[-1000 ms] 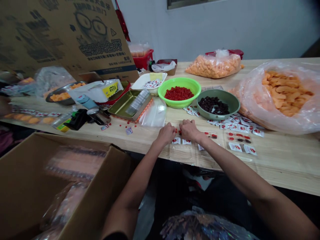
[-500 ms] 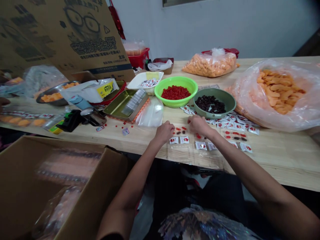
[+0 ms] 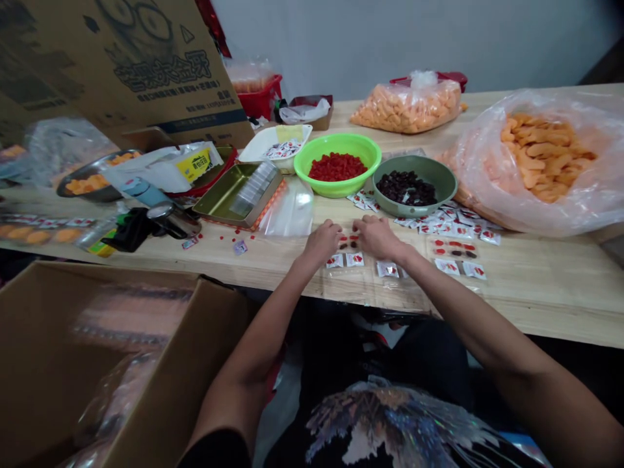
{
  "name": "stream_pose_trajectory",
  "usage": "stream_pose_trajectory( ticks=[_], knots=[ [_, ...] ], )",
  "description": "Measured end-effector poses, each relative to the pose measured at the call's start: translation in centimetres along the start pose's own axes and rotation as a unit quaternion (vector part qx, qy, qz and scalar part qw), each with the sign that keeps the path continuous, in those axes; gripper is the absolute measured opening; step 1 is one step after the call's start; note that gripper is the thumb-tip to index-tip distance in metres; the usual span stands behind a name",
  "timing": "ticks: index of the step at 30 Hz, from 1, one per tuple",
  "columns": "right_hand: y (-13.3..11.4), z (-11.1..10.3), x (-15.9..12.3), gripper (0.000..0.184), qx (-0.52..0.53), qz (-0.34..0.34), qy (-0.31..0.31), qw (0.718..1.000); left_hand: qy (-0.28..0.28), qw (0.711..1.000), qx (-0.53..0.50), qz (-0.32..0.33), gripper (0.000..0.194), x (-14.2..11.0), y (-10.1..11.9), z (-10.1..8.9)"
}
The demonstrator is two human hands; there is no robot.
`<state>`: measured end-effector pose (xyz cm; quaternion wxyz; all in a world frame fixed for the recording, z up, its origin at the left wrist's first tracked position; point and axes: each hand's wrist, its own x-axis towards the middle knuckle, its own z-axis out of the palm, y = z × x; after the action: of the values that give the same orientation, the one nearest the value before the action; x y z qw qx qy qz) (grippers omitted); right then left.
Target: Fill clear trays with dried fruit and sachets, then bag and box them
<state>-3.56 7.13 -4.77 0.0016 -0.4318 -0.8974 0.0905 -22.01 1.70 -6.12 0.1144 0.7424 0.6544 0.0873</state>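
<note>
My left hand (image 3: 323, 240) is closed, its fingers curled at the left end of a clear plastic tray (image 3: 345, 271) on the table. Red and dark brown candy pieces (image 3: 348, 244) sit in the tray's upper compartments, with two small white-and-red packets (image 3: 345, 260) below them. At the right end of the same tray, my right hand (image 3: 377, 237) bends over with fingers closed; whatever its fingertips hold is hidden. Under the right wrist lies a second tray with a packet (image 3: 387, 268). Farther right, another filled tray (image 3: 457, 249) holds red and dark pieces and two packets.
Behind my hands stand a lime-green bowl (image 3: 302, 166) of red candies and a grey-green bowl (image 3: 446, 185) of dark candies. Loose packets (image 3: 453, 221) surround it. Large bags of orange pieces (image 3: 550, 159) are at right. An open cardboard box (image 3: 195, 325) stands at lower left.
My right hand has shifted left, closer to my left hand and over the tray with the candy pieces. The whole view has tilted slightly downward and right.
</note>
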Motion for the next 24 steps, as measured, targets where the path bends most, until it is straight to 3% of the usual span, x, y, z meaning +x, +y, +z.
stream_pose_trajectory(
  ticks=[3, 6, 8, 11, 14, 18, 21, 24],
  knots=[
    [2.6, -1.7, -2.1, 0.04, 0.084, 0.057, 0.065, 0.993, 0.009, 0.998, 0.02, 0.053, 0.036, -3.4, 1.1, 0.3],
    [5.9, -3.5, -5.6, 0.041, 0.133, 0.103, 0.116, 0.979, -0.026, 0.989, 0.032, 0.139, 0.059, -6.8, 2.6, 1.6],
    [8.1, -4.5, -8.4, 0.042, 0.129, 0.137, 0.133, 0.973, -0.052, 0.985, 0.028, 0.162, 0.068, -8.1, 3.1, 2.6],
    [11.0, -5.0, -12.9, 0.042, 0.096, 0.21, 0.156, 0.96, -0.068, 0.986, 0.033, 0.151, 0.068, -8.0, 2.7, 3.7],
    [12.9, -4.1, -16.8, 0.044, 0.055, 0.278, 0.166, 0.944, -0.07, 0.985, 0.048, 0.149, 0.065, -6.3, 1.7, 3.9],
    [13.0, -1.4, -19.7, 0.053, -0.002, 0.29, 0.117, 0.95, -0.063, 0.981, 0.072, 0.171, 0.065, -4.9, 1.8, 3.3],
    [11.5, 0.6, -19.9, 0.057, -0.044, 0.273, 0.078, 0.958, -0.03, 0.973, 0.086, 0.213, 0.07, -5.3, 4.3, 3.3],
    [9.8, 1.7, -19.3, 0.059, -0.038, 0.195, 0.032, 0.98, -0.007, 0.951, 0.079, 0.298, 0.077, -6.2, 7.6, 4.6]
  ],
)
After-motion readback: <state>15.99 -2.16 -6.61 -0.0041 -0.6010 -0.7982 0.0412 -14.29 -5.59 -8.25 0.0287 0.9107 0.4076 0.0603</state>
